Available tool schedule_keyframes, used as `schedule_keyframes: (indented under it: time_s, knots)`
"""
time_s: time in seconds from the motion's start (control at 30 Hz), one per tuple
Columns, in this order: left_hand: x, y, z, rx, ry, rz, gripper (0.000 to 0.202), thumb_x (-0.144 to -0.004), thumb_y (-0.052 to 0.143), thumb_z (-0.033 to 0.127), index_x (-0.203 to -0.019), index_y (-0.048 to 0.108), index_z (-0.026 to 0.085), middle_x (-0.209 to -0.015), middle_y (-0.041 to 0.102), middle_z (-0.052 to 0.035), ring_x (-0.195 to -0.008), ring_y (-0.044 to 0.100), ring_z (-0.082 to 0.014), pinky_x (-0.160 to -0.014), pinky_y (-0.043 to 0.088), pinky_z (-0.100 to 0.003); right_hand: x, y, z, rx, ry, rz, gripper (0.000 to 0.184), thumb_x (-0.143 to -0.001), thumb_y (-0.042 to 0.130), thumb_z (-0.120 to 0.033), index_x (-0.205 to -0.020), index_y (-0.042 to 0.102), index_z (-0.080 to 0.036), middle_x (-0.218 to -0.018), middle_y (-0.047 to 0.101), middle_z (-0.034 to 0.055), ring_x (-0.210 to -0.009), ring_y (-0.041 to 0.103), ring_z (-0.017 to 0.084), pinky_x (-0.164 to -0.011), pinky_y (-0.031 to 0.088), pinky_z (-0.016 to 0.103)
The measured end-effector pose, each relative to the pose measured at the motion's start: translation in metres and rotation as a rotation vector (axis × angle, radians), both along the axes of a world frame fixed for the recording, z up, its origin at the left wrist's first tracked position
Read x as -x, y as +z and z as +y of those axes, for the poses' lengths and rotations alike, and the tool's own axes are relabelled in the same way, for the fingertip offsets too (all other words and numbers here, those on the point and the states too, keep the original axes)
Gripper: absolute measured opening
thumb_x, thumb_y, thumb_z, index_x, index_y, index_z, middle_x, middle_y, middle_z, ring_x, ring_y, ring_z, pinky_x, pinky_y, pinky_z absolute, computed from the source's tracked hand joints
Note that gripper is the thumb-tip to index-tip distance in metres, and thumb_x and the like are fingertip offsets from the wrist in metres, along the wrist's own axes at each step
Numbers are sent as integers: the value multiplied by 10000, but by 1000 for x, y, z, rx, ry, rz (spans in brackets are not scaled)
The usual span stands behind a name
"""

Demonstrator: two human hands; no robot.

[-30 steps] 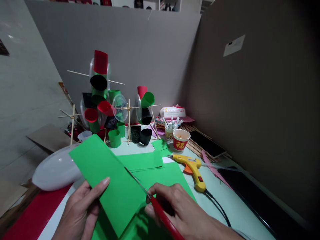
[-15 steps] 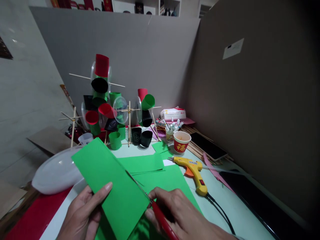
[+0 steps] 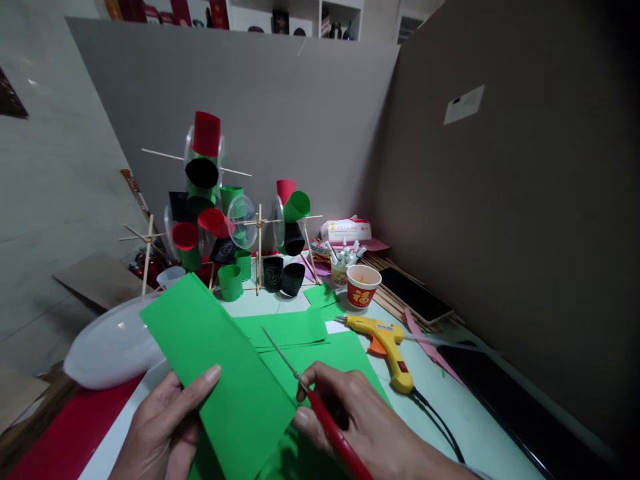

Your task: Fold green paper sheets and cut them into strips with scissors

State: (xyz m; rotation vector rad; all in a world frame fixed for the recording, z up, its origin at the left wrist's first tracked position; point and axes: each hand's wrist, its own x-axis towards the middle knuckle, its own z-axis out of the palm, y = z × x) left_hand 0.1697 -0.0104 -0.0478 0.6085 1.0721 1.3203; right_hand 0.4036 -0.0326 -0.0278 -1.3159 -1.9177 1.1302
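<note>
My left hand [image 3: 167,420] grips a green paper strip [image 3: 220,360] by its left edge, thumb on top and fingers beneath. The strip is tilted and looks layered along its upper right edge. In my right hand [image 3: 355,407] is a pair of red-handled scissors [image 3: 330,427]. Their thin metal blades point up and left, just off the strip's right edge; whether the blades are apart is hard to see. Under both hands lie larger green paper sheets [image 3: 345,360] on the table, and a cut green piece [image 3: 290,327] rests behind the strip.
A yellow glue gun [image 3: 385,340] with a black cord lies at right, near a red paper cup [image 3: 363,285] and a phone [image 3: 415,293]. Behind stands a stick frame [image 3: 259,250] with red, green and black paper tubes. A white oval plate [image 3: 115,340] is at left.
The scissors have moved slightly right, off the strip's edge, and their blades now stand apart from the paper. My left hand and the strip have barely shifted.
</note>
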Motion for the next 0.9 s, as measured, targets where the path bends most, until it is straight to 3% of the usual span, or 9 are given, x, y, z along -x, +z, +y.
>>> schedule_keyframes:
  time_s: [0.13, 0.27, 0.4, 0.5, 0.6, 0.73, 0.9]
  knots:
    - [1, 2, 1, 31, 93, -82, 685, -486, 993, 240, -1121, 739, 287, -1134, 791, -20, -1056, 728, -301, -780, 667, -346, -3, 2, -1, 20, 40, 32, 355, -855, 665, -512, -926, 475, -222, -627, 414, -79, -584, 360, 122, -541, 263, 261]
    - [-1, 0, 1, 60, 39, -141, 735, -494, 982, 245, -1180, 728, 312, -1192, 778, -31, -1105, 713, -342, -771, 674, -364, -3, 2, -4, 35, 99, -2, 450, -793, 758, -512, -923, 431, -231, -682, 415, -77, -623, 346, 125, -569, 269, 270]
    - [-7, 7, -2, 71, 66, -112, 793, -397, 996, 236, -1148, 745, 279, -1120, 802, -52, -1112, 706, -402, -750, 681, -379, -2, 0, -5, 66, 131, -54, 463, -780, 784, -482, -962, 435, -236, -747, 489, -54, -685, 403, 144, -606, 309, 264]
    - [-13, 16, -5, 64, 35, -107, 801, -489, 971, 245, -1243, 700, 256, -1178, 786, -58, -1131, 699, -401, -832, 664, -390, -3, 1, -7, 62, 143, -67, 489, -786, 781, -501, -1047, 465, -235, -825, 555, -29, -758, 463, 167, -669, 365, 271]
    - [-16, 19, -7, 43, 38, -84, 794, -562, 947, 248, -1299, 654, 225, -1158, 792, -61, -1122, 706, -371, -814, 660, -329, -4, 9, -9, 65, 158, -52, 437, -811, 747, -488, -1014, 460, -230, -845, 562, -15, -747, 466, 162, -662, 379, 274]
    - [-11, 13, -6, 14, 43, -11, 726, -545, 966, 278, -1218, 700, 217, -1122, 801, -56, -1137, 695, -374, -765, 656, -285, -6, 20, -11, 62, 175, 1, 289, -870, 643, -412, -940, 430, -229, -841, 533, -8, -708, 425, 140, -631, 391, 261]
    - [-4, 8, -6, -9, 55, 16, 646, -612, 946, 309, -1209, 703, 270, -1178, 778, -18, -1181, 671, -356, -768, 651, -278, -8, 17, -11, 74, 180, 21, 293, -818, 678, -351, -990, 479, -223, -831, 537, -8, -688, 443, 136, -617, 392, 257]
